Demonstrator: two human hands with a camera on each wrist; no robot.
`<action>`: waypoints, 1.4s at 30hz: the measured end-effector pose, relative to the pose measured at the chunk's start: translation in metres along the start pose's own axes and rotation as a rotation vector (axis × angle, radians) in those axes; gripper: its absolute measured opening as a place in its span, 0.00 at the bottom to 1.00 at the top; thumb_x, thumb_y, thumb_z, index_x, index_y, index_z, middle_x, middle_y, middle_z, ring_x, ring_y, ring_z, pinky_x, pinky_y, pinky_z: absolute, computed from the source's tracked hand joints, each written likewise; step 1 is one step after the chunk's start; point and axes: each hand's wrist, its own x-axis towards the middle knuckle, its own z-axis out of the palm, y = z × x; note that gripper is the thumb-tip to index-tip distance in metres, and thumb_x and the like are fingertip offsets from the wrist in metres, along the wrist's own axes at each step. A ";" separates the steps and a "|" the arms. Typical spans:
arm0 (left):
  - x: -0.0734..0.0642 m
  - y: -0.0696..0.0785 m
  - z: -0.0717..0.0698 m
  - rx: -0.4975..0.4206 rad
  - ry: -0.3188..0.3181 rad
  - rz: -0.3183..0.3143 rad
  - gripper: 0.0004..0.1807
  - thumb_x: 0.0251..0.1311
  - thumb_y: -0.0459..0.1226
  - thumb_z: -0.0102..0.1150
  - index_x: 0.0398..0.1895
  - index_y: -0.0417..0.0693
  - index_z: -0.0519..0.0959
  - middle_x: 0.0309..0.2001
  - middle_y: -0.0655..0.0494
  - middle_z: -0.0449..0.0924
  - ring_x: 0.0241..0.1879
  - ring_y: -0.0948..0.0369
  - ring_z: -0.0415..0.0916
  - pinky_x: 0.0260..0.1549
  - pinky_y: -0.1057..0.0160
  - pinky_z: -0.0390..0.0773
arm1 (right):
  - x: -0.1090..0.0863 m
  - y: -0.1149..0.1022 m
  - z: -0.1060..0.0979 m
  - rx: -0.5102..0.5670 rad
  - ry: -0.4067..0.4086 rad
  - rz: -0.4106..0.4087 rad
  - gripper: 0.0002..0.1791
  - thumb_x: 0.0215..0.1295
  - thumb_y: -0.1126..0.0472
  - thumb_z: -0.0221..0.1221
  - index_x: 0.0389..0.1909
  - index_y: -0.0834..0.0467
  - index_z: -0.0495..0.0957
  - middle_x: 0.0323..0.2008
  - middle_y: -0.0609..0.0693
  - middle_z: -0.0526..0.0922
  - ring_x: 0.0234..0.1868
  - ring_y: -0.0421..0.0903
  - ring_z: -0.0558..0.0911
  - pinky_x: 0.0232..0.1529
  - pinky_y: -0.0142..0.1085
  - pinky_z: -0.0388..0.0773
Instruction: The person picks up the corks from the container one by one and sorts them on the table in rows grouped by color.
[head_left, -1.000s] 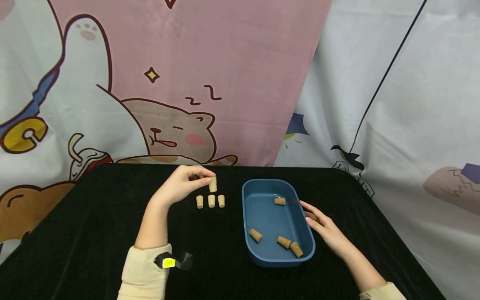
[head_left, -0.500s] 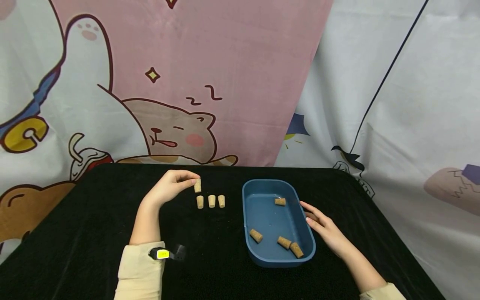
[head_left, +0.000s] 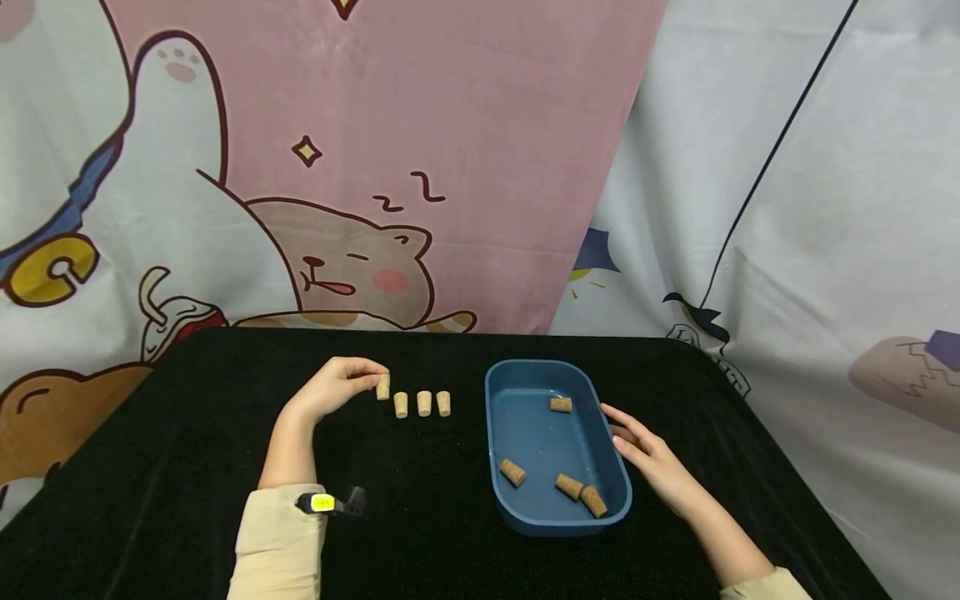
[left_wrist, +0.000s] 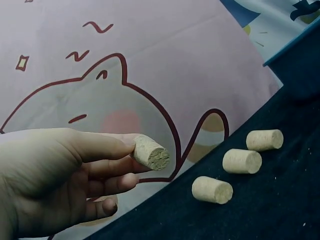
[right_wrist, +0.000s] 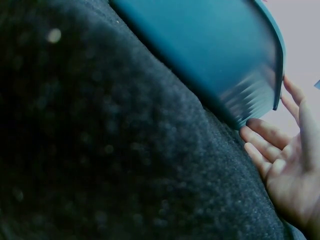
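My left hand (head_left: 330,392) pinches a pale cork stopper (head_left: 383,387) upright between thumb and fingers. That held cork stopper (left_wrist: 152,154) shows its rough end in the left wrist view, with the other fingers loosely bent below. To its right, a row of three similar cork stoppers (head_left: 424,403) stands on the black cloth. My right hand (head_left: 651,457) rests at the right side of a blue plastic basin (head_left: 536,442). Seen from the right wrist, the fingers of this right hand (right_wrist: 287,170) extend to the outer wall of the basin (right_wrist: 200,45).
Several darker cork stoppers lie on their sides in the basin: one cork (head_left: 560,404) near the back, another cork (head_left: 512,472) at the left, two together at the front right. Black cloth (head_left: 187,467) covers the table; a printed curtain (head_left: 487,167) hangs behind it.
My left hand has moved left with the cork stopper, from behind the row's middle to beyond its left end, and lowered slightly. My right hand and the basin have stayed put.
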 end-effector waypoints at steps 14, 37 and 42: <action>0.000 -0.029 0.007 -0.058 -0.027 -0.097 0.13 0.69 0.36 0.53 0.50 0.40 0.80 0.49 0.48 0.79 0.51 0.51 0.71 0.54 0.42 0.66 | 0.001 0.000 0.000 0.009 -0.007 -0.004 0.28 0.76 0.59 0.43 0.74 0.56 0.51 0.65 0.71 0.61 0.57 0.50 0.75 0.49 0.43 0.76; 0.002 -0.039 0.020 0.057 0.021 -0.126 0.09 0.67 0.32 0.54 0.44 0.41 0.82 0.47 0.46 0.79 0.49 0.50 0.73 0.52 0.43 0.69 | 0.000 0.001 0.000 -0.009 -0.001 -0.022 0.28 0.76 0.60 0.43 0.74 0.56 0.52 0.64 0.70 0.62 0.57 0.51 0.75 0.49 0.44 0.77; 0.002 -0.040 0.020 0.060 0.023 -0.115 0.09 0.67 0.32 0.54 0.44 0.40 0.82 0.46 0.46 0.79 0.47 0.51 0.73 0.51 0.44 0.70 | -0.001 0.000 0.001 -0.006 0.005 -0.017 0.28 0.76 0.59 0.43 0.74 0.56 0.52 0.65 0.70 0.62 0.58 0.58 0.74 0.49 0.46 0.77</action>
